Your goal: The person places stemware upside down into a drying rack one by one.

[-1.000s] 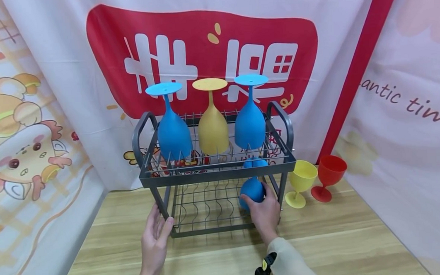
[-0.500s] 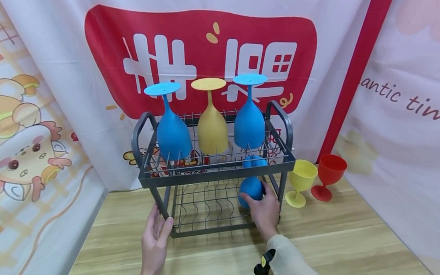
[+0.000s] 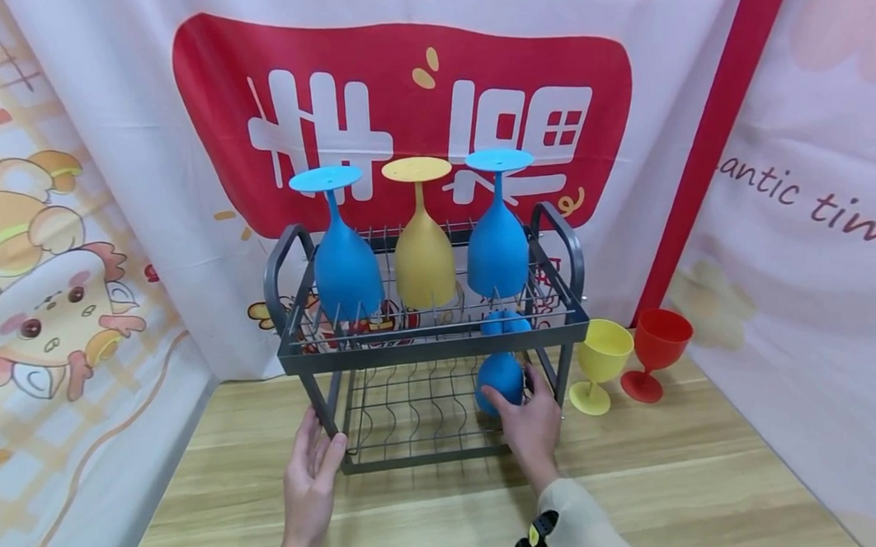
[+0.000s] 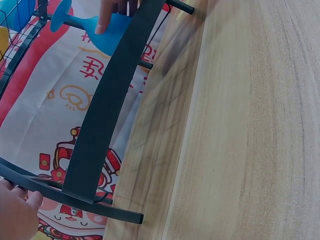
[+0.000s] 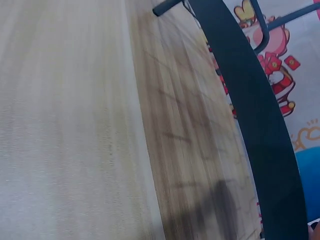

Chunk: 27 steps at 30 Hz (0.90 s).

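Observation:
A dark two-tier dish rack stands on the wooden table. On its lower tier, at the right end, a blue goblet stands upside down, its foot partly hidden behind the upper tier's front bar. My right hand holds this goblet's bowl, thumb on the near side; the left wrist view also shows the fingers on the blue goblet. At the rack's left front leg, my left hand grips the frame, thumb in front. On the upper tier two blue goblets and a yellow goblet hang inverted in a row.
Right of the rack, a yellow goblet and a red goblet stand upright on the table. Printed cloth closes in the back and both sides. Curved handles rise at both ends of the upper tier.
Both hands stay almost where they were, the right on the blue goblet and the left on the rack. The goblet's position looks nearly the same; the whole view shifts only slightly.

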### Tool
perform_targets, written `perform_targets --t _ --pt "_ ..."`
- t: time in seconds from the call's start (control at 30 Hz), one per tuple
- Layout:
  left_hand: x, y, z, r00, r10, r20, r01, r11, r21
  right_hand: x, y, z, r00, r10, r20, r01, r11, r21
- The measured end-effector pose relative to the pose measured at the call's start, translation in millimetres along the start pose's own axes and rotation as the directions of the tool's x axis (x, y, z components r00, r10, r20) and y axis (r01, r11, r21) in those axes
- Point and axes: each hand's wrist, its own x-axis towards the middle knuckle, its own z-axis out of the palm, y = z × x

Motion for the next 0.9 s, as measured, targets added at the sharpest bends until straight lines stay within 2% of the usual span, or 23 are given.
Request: perform_targets --t 0.17,0.3,0.47,0.7,0.9 --pt "-0.9 0.1 0.4 1.000 -0.003 -0.001 0.004 1.000 0.008 -14.3 0 -9 0.999 -0.033 0.002 0.033 0.992 0.122" --pt "-2.0 1.2 0.4 1.000 -0.013 -0.003 0.013 0.999 0.038 -26.9 1 -22 0.998 -0.063 -0.003 0.063 0.982 0.177" --pt "-4.9 3.3 0.9 1.000 -0.012 -0.025 0.014 0.998 0.055 -39.0 4 -41 0.996 -0.088 0.004 0.086 0.982 0.169" --pt "-9.9 5.3 -0.3 0.998 -0.009 -0.059 0.013 0.997 0.073 -52.1 12 -67 0.992 -0.120 0.046 0.115 0.988 0.107" --pt "-13.8 3.4 -0.2 0.998 0.011 -0.065 -0.005 0.996 0.090 -61.5 24 -90 0.991 -0.091 0.102 0.085 0.994 0.066"
